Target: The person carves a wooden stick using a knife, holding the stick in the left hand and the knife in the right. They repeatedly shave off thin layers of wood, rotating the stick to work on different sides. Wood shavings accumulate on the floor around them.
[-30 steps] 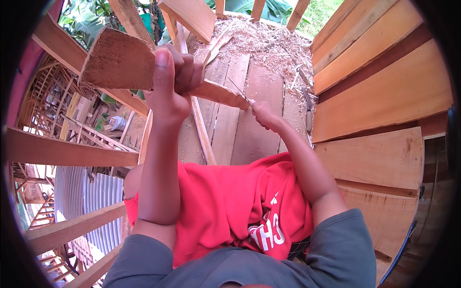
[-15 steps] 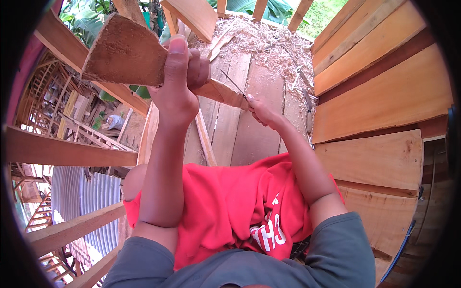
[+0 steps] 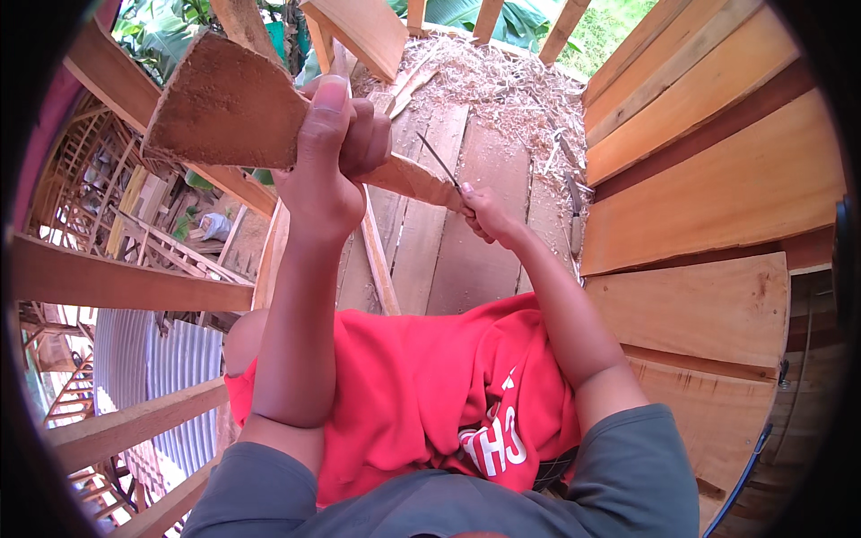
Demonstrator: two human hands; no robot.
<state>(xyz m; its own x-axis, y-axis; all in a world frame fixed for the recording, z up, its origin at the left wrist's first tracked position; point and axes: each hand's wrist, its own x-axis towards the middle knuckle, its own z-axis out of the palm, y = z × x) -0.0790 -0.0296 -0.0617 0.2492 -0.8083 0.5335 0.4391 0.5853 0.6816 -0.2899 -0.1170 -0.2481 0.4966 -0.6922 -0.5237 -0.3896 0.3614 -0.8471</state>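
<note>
My left hand (image 3: 330, 161) is raised at the upper left, its fingers wrapped round a piece of wood (image 3: 224, 106). The wood's broad, rough brown end is close to view, and a narrower length runs beyond my fist toward the right hand. My right hand (image 3: 489, 213), farther off near the middle, grips a thin dark blade-like tool (image 3: 438, 160) that slants up and left across the wood's far end. The tool's handle is hidden in my fingers. Whether its edge touches the wood, I cannot tell.
Pale wood shavings (image 3: 502, 81) cover the far floorboards. A knife (image 3: 576, 220) lies by the right-hand plank wall (image 3: 717, 179). On the left are open wooden rails (image 3: 134, 273), with corrugated sheets (image 3: 184, 377) beyond. A loose wooden strip (image 3: 380, 260) lies near my knees, under red cloth (image 3: 430, 386).
The wood's broad end has shifted slightly left and down with my left hand. My right hand and the thin tool have moved slightly; both grips stay closed.
</note>
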